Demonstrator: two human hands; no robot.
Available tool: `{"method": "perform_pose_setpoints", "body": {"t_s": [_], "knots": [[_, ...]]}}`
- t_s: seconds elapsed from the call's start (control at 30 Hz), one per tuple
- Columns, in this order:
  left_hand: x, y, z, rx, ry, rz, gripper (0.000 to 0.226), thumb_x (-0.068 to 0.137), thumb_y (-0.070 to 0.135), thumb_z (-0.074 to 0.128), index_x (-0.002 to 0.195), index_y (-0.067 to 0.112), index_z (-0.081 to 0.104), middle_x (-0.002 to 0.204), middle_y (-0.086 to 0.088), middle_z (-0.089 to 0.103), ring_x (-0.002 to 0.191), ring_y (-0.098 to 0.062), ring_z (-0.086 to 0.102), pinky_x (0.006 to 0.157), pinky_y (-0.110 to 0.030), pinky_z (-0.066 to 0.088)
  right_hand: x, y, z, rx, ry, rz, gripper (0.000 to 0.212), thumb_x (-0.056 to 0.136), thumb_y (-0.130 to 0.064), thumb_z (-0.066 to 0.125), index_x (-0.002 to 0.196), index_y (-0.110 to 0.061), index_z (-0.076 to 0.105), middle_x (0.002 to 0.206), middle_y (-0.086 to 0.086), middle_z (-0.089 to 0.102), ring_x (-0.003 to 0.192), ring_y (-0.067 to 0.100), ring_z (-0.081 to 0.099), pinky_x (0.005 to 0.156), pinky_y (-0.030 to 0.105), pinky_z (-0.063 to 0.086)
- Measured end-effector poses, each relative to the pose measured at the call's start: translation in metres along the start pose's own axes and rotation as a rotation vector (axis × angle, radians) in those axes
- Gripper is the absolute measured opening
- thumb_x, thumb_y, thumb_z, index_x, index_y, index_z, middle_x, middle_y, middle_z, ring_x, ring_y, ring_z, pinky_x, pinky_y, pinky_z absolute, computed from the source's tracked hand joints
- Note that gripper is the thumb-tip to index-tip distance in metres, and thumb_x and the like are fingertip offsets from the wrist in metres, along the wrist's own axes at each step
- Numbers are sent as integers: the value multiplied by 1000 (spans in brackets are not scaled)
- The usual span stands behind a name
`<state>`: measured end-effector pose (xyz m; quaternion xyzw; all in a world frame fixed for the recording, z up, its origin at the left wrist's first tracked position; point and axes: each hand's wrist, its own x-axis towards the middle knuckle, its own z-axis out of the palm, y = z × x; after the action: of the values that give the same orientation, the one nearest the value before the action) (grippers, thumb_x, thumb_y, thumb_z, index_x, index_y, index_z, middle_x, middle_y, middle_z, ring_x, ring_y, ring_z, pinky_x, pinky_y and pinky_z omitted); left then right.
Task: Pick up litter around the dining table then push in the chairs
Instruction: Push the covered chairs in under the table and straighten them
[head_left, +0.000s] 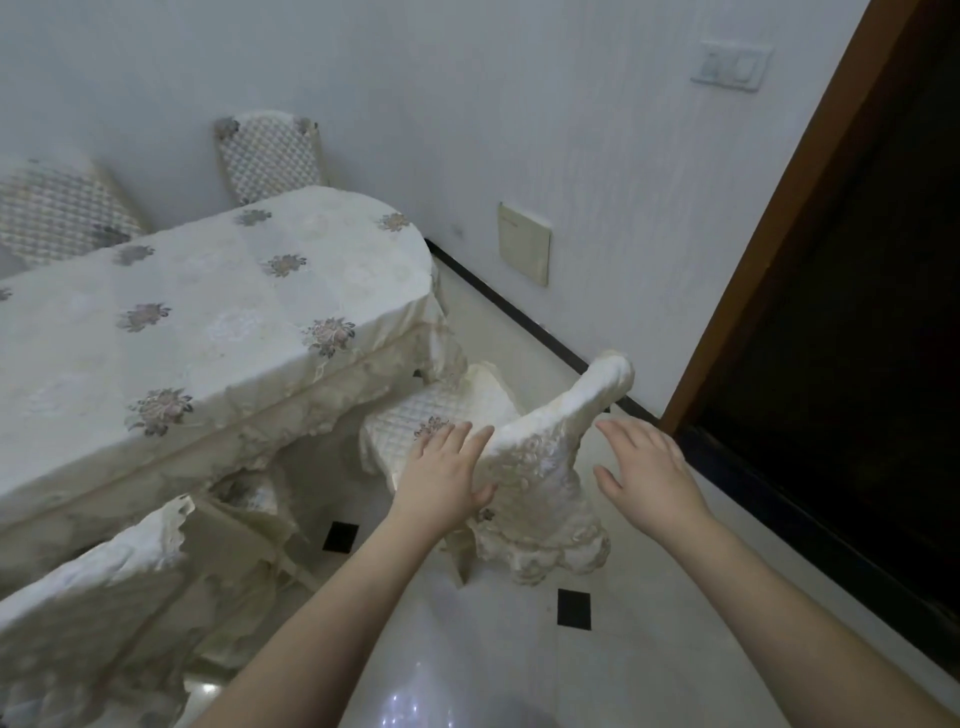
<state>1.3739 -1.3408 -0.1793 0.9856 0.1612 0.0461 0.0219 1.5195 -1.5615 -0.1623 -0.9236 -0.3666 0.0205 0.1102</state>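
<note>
Two bare forearms reach out from the bottom edge over the glossy white floor (467, 649), which has small black inset tiles. At their ends, the left hand (441, 480) lies flat with straight fingers against the left side of a chair's backrest (545, 457), thumb touching the lacy cover, holding nothing. The right hand (647, 480) hangs just beside the backrest's right side, fingers spread and relaxed, grip released (whether it touches the cover I cannot tell). That chair (452, 415), draped in a cream cover, stands at the near corner of the table (208, 322), its quilted seat partly under the hanging edge of the flowered tablecloth. Another covered chair (93, 597) sits at the lower left, close against the table's long side. Beyond the table, two quilted chair backs (267, 156) rise near the pale wall (467, 130). To the right stands a dark doorway (857, 312) with a brown frame.
</note>
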Motion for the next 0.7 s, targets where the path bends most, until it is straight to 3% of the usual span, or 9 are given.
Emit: {"method": "perform_pose_setpoints", "body": {"t_s": [0.17,0.3,0.53,0.7], "knots": [[20,-4,23,-13,-83,-59,77,82,60,52,148,30,24,151,5,32,140,-18,28,112,-40,23,39,12,14,11,-52,-46,60,92,-41,51,146,-23,31,149,-1,36,141,18,26,115,37,18],[38,-4,39,-41,-250,-144,77,83,53,58,147,29,23,145,5,39,134,-19,35,107,-38,29,86,31,18,17,-88,-106,64,90,-38,55,147,-23,29,148,0,36,139,18,29,114,38,22],[65,-2,45,-97,-392,-351,49,78,36,62,124,35,47,115,5,62,102,-23,60,81,-34,44,161,74,39,-15,-264,-339,69,78,-31,65,141,-21,40,143,0,43,134,20,35,111,33,20],[63,-1,52,-102,-330,-422,37,79,32,58,116,32,54,104,5,67,95,-23,62,73,-34,45,205,76,61,-11,-345,-458,57,61,-38,72,116,-34,59,119,-8,56,119,20,48,105,34,25]]}}
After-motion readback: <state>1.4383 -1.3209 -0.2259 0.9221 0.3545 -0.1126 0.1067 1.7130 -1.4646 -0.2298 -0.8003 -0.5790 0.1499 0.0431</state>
